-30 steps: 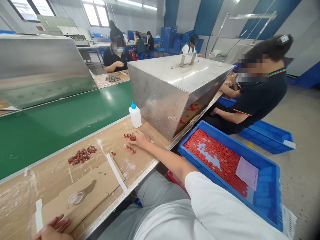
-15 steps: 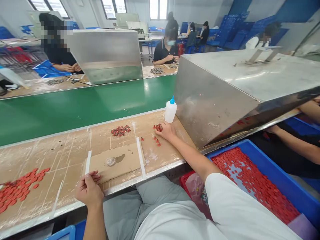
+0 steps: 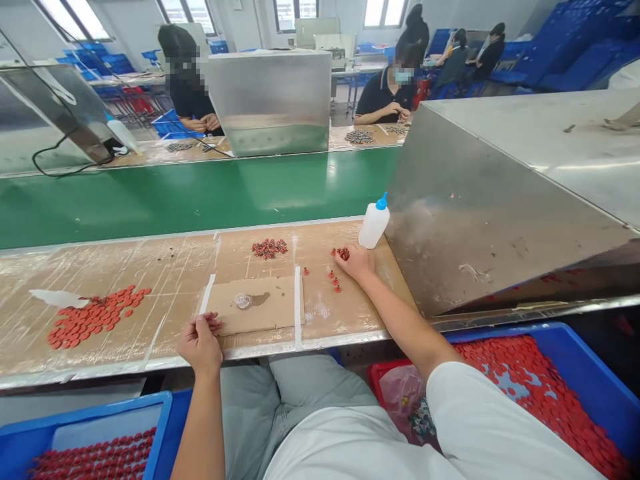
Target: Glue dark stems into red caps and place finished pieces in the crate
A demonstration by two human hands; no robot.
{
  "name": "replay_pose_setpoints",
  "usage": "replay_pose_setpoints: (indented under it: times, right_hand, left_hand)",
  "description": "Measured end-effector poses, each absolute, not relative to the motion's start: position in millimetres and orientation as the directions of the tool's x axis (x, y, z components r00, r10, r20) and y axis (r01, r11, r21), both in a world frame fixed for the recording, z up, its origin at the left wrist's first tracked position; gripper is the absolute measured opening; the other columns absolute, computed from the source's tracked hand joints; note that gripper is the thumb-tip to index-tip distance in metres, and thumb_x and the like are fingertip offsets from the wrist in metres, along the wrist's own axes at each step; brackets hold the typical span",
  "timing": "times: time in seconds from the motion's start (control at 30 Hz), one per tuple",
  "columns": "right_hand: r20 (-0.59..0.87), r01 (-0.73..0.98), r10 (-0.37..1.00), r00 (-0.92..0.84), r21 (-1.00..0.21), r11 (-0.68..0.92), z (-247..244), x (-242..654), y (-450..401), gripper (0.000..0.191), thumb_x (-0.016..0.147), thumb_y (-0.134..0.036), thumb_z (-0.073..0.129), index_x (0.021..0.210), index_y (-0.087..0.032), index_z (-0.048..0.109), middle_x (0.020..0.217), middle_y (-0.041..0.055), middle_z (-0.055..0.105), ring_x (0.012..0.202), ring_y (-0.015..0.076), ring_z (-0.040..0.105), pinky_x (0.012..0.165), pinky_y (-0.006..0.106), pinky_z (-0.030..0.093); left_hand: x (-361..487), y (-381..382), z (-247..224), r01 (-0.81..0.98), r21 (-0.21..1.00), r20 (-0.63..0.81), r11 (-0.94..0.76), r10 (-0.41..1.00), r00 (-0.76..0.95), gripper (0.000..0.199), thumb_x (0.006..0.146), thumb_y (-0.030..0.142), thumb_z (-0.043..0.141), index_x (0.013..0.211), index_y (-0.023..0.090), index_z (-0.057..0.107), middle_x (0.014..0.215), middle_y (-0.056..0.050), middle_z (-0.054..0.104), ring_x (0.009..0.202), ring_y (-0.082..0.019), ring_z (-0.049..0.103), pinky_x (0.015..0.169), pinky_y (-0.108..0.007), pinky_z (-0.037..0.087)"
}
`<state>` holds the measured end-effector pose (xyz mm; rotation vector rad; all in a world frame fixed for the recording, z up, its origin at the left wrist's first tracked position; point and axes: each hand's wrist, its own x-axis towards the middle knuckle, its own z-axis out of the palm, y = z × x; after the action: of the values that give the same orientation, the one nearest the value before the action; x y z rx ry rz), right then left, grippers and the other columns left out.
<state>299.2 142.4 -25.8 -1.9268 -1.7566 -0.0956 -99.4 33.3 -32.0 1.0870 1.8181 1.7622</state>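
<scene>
One squeeze bottle [image 3: 373, 227], one cardboard sheet [image 3: 253, 303].

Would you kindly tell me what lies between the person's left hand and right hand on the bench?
In the head view, a cardboard sheet with a small clear disc on it lies between the left hand and the right hand.
</scene>
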Motion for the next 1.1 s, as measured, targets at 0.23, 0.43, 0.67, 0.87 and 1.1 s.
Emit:
replay_pose_setpoints:
  times: [0.23, 0.43, 0.67, 0.87, 1.1]
  right_hand:
    - [0.378, 0.942, 0.910, 0.173, -0.333, -0.041, -21.4, 300.5, 136.7, 0.040, 0.088, -0.054, 0.043, 0.088, -0.021, 0.066, 0.086, 0.0056, 0.069, 0.070, 0.0179, 0.056, 0.058, 0.027, 0.028]
    - [0.332, 0.941, 0.925, 0.187, -0.330, -0.072, -19.8, 301.4, 135.4, 0.039, 0.085, -0.051, 0.046, 0.094, -0.021, 0.069, 0.087, 0.0084, 0.070, 0.069, 0.0183, 0.058, 0.056, 0.027, 0.027]
    - [0.384, 0.948, 0.902, 0.197, -0.308, -0.076, -25.4, 303.3, 142.0, 0.035, 0.083, -0.047, 0.048, 0.089, -0.022, 0.072, 0.078, 0.0075, 0.070, 0.064, 0.0176, 0.057, 0.054, 0.027, 0.026]
    - [0.445, 0.953, 0.878, 0.178, -0.300, -0.042, -39.9, 311.3, 151.4, 0.036, 0.080, -0.047, 0.050, 0.088, -0.020, 0.073, 0.075, 0.0100, 0.069, 0.064, 0.0209, 0.057, 0.057, 0.031, 0.032]
    - [0.463, 0.943, 0.855, 0.232, -0.322, -0.081, -48.6, 319.6, 161.5, 0.033, 0.071, -0.048, 0.054, 0.084, -0.024, 0.073, 0.067, 0.0154, 0.067, 0.067, 0.0306, 0.062, 0.058, 0.040, 0.036]
  left_hand:
    - [-97.3, 34.5, -30.7, 0.237, 0.968, 0.224, -0.083, 0.713, -0.664, 0.031, 0.084, 0.042, 0.048, 0.083, 0.014, 0.060, 0.077, -0.004, 0.066, 0.056, -0.011, 0.058, 0.060, -0.028, 0.052]
    - [-96.1, 34.8, -30.1, 0.229, 0.969, 0.232, -0.096, 0.683, -0.693, 0.033, 0.083, 0.043, 0.050, 0.082, 0.013, 0.061, 0.078, -0.005, 0.067, 0.055, -0.011, 0.058, 0.059, -0.027, 0.051]
    - [-97.7, 33.4, -30.1, 0.226, 0.968, 0.233, -0.105, 0.701, -0.674, 0.033, 0.084, 0.045, 0.050, 0.081, 0.015, 0.063, 0.077, -0.005, 0.067, 0.058, -0.011, 0.060, 0.061, -0.026, 0.051]
    - [-95.8, 34.1, -29.2, 0.191, 0.972, 0.231, -0.137, 0.708, -0.668, 0.034, 0.085, 0.046, 0.049, 0.080, 0.015, 0.064, 0.077, -0.006, 0.068, 0.058, -0.011, 0.059, 0.059, -0.025, 0.049]
    - [-97.9, 36.7, -32.8, 0.131, 0.974, 0.224, -0.184, 0.696, -0.682, 0.033, 0.085, 0.046, 0.051, 0.076, 0.017, 0.064, 0.072, -0.004, 0.066, 0.054, -0.010, 0.058, 0.057, -0.025, 0.048]
